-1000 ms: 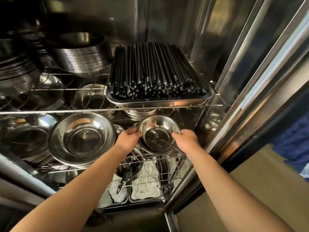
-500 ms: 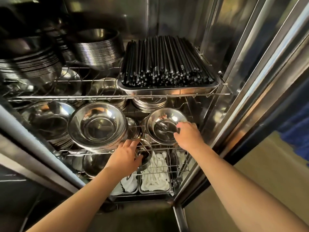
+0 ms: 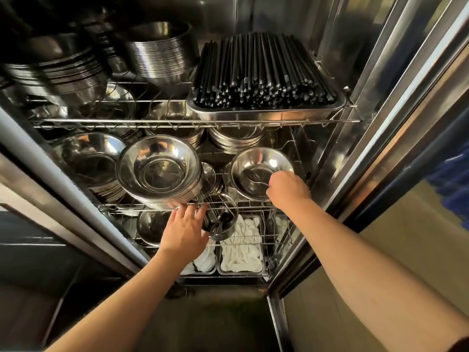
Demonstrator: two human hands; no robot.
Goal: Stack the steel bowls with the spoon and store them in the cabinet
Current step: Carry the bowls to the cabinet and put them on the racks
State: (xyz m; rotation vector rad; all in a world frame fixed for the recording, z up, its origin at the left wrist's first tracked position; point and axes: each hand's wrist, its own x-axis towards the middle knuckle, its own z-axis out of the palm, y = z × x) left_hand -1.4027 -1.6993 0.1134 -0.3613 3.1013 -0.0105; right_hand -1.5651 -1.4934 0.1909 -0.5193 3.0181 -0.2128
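A steel bowl (image 3: 253, 168) sits tilted on the right of the cabinet's middle wire shelf (image 3: 142, 205). A spoon (image 3: 258, 183) lies inside it. My right hand (image 3: 286, 190) is curled over the bowl's near right rim and grips it. My left hand (image 3: 185, 231) is lower and to the left, fingers apart, with its fingertips at the shelf's front wire. It holds nothing. Beside it is a small steel bowl of utensils (image 3: 222, 221). A tall stack of larger steel bowls (image 3: 158, 171) stands left of the held bowl.
A tray of black chopsticks (image 3: 264, 74) fills the upper shelf's right side, with stacks of steel plates (image 3: 162, 52) to its left. White items lie in bins (image 3: 241, 247) on the bottom shelf. The open cabinet door frame (image 3: 380, 138) runs along the right.
My left hand has let go of the bowl and dropped to the shelf's front wire. My right hand stays on the bowl, which now sits deeper on the middle shelf.
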